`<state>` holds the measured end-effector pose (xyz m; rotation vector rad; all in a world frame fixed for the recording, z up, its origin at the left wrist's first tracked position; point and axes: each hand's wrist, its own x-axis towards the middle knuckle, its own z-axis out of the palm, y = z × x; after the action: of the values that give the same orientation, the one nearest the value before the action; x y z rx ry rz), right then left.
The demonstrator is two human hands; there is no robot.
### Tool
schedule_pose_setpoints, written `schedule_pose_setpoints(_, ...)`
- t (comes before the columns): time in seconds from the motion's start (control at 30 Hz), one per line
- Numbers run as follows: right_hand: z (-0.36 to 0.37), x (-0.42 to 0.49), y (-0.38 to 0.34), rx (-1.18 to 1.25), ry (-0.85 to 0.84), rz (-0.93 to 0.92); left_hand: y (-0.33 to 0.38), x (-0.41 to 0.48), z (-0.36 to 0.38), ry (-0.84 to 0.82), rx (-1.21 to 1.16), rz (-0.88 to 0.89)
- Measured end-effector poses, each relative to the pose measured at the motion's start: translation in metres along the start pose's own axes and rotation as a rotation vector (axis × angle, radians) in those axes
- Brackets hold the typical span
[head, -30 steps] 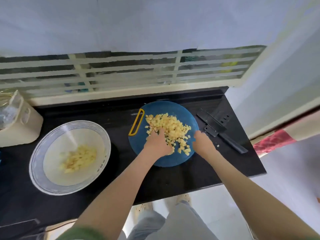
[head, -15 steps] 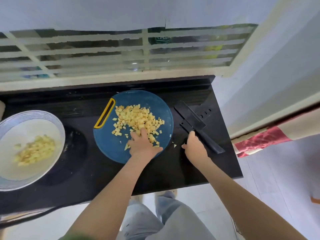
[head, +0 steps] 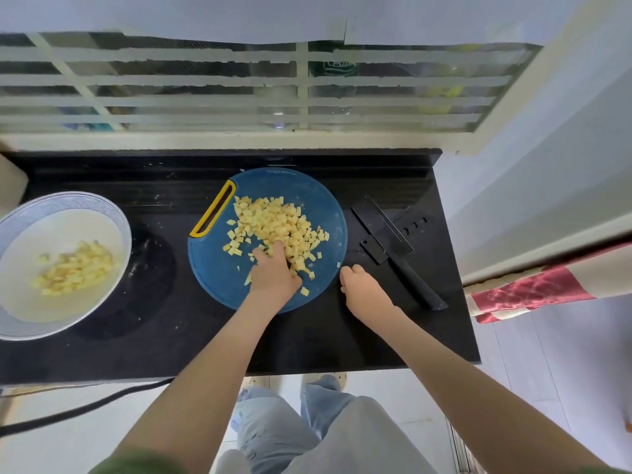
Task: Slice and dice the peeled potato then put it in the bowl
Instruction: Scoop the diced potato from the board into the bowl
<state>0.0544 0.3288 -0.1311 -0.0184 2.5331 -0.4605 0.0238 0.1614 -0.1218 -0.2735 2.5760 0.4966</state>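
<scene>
**Head camera: left hand in the potato pile, right hand beside the board**

On the head view, I see the diced potato (head: pixel 273 224) heaped on the round blue cutting board (head: pixel 307 196), which lies on the black counter (head: pixel 307 343). My left hand (head: pixel 273 273) rests palm down on the near edge of the pile, fingers bent down among the cubes. I cannot tell whether it actually grips any.

My right hand (head: pixel 364 287) sits on the counter just beside the board's right edge, fingers loosely curled, with nothing visible in it. A stray cube (head: pixel 338 265) lies at its fingertips.

The black knife (head: pixel 393 241) lies on the counter to the right of the board, untouched.

At far left the bowl (head: pixel 118 220) stands well apart from the board, and a smaller portion of potato cubes (head: pixel 75 268) is already in it.
</scene>
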Motion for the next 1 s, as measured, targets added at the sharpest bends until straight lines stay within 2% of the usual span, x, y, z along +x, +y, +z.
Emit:
schedule_pose_setpoints(0.23,-0.010,0.005,-0.004,0.141,-0.001,0.035,-0.005,0.003,-0.008,-0.077,-0.065,0.064)
schedule_pose_setpoints(0.33,-0.013,0.010,-0.015,0.281,0.100,0.004,-0.012,0.006,-0.020,-0.144,-0.117,0.123)
schedule_pose_setpoints(0.43,-0.022,0.023,-0.038,0.360,0.215,-0.102,-0.023,0.014,-0.033,-0.123,-0.184,0.162)
schedule_pose_setpoints(0.5,-0.027,0.035,-0.058,0.296,0.211,-0.161,-0.033,0.020,-0.042,-0.064,-0.226,0.171)
schedule_pose_setpoints(0.63,-0.030,0.060,-0.082,-0.093,0.148,-0.171,-0.050,0.031,-0.053,0.056,-0.238,0.168)
schedule_pose_setpoints(0.8,-0.036,0.092,-0.100,-0.388,-0.015,-0.222,-0.065,0.048,-0.062,-0.026,0.019,0.191)
schedule_pose_setpoints(0.9,-0.043,0.105,-0.112,-0.429,-0.025,-0.213,-0.067,0.060,-0.068,-0.116,0.125,0.175)
schedule_pose_setpoints(1.0,-0.047,0.109,-0.116,-0.269,-0.097,-0.179,-0.062,0.068,-0.071,-0.193,0.116,0.195)
